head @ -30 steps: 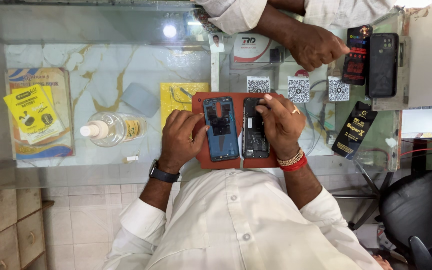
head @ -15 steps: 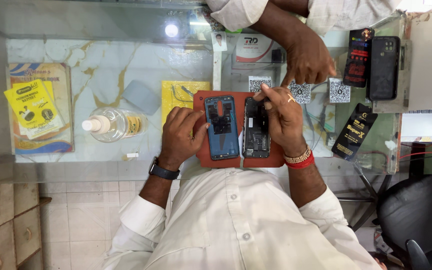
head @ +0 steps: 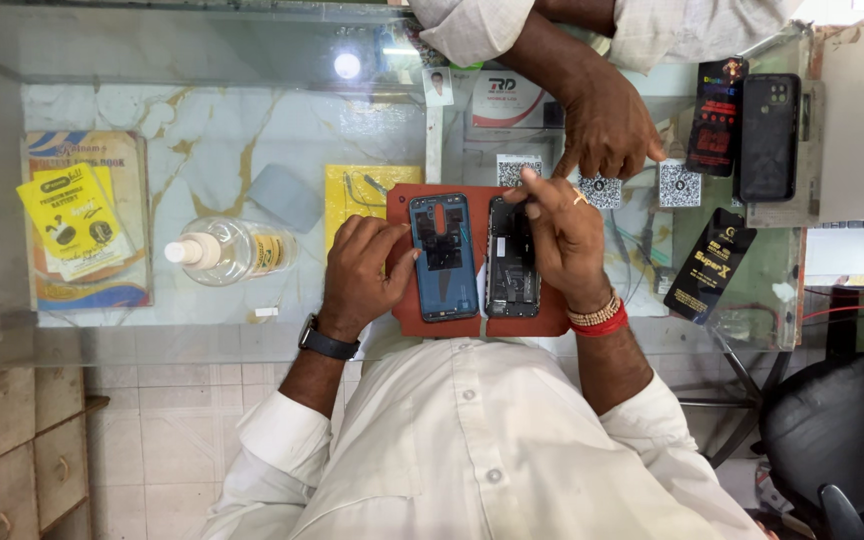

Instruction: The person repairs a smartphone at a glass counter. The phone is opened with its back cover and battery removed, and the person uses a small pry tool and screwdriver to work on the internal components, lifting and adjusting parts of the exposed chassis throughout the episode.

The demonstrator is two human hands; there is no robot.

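glossy glass counter top (head: 202,60) over veined marble; matt red mat (head: 407,310); clear plastic bottle (head: 227,250); white cloth shirt (head: 472,450).

Right hand (head: 564,235) lifted off opened phone (head: 511,257), forefinger now pointing, other person's hand (head: 607,125) drawn nearer.

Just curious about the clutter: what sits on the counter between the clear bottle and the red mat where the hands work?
In the head view, a grey-blue square sheet and a yellow packet lie between the clear bottle and the red mat.
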